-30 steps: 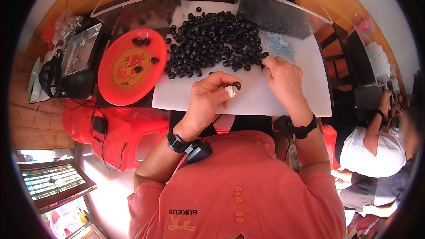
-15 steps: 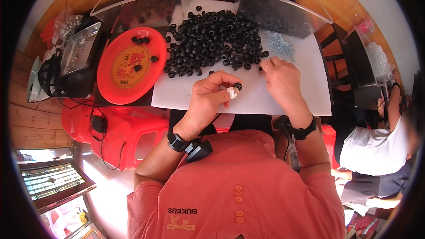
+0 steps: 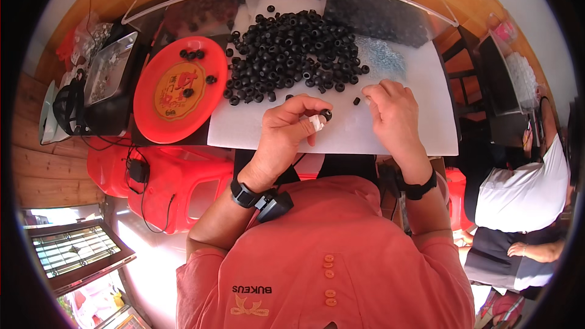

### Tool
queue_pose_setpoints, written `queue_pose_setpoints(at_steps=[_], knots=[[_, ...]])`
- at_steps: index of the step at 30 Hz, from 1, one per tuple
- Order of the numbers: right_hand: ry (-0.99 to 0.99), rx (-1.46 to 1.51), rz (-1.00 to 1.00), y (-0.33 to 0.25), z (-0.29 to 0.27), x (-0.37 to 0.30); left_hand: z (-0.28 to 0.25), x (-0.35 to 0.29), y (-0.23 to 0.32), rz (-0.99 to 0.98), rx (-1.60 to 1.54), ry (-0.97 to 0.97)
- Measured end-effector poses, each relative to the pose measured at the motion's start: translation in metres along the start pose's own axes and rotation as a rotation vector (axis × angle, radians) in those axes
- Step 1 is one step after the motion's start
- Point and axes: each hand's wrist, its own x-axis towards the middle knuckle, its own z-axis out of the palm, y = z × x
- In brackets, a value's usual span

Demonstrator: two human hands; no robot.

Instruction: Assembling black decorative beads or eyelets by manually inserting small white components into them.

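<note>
- Left hand (image 3: pixel 289 125): pinches a bead (image 3: pixel 327 114) between thumb and forefinger, over the white mat (image 3: pixel 426 131).
- Right hand (image 3: pixel 395 111): fingers bent, just beside a loose bead (image 3: pixel 356 101); whether it grips anything, cannot tell.
- Pile of black beads (image 3: pixel 289 55): on the mat, beyond both hands.
- Red plate (image 3: pixel 145 100): left of the pile.

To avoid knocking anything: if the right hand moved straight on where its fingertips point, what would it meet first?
Most likely the small black barrel-shaped piece lying apart on the flat white sheet, just beyond the right hand, whose height is unclear; it might pass above.
</note>
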Motion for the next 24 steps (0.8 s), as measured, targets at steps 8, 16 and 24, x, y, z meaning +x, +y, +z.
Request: queue_pose_setpoints(at_steps=[8,16,24], knots=[[-0.008,-0.069,0.05,-0.01,0.017,0.002,0.0,-0.001,0.0,-0.024,0.035,0.012],[0.015,-0.086,-0.03,-0.017,0.013,-0.004,0.0,0.002,0.004,-0.031,-0.033,0.023],[0.104,0.468,0.065,-0.035,0.002,0.009,0.0,0.003,0.002,-0.055,-0.094,0.032]])
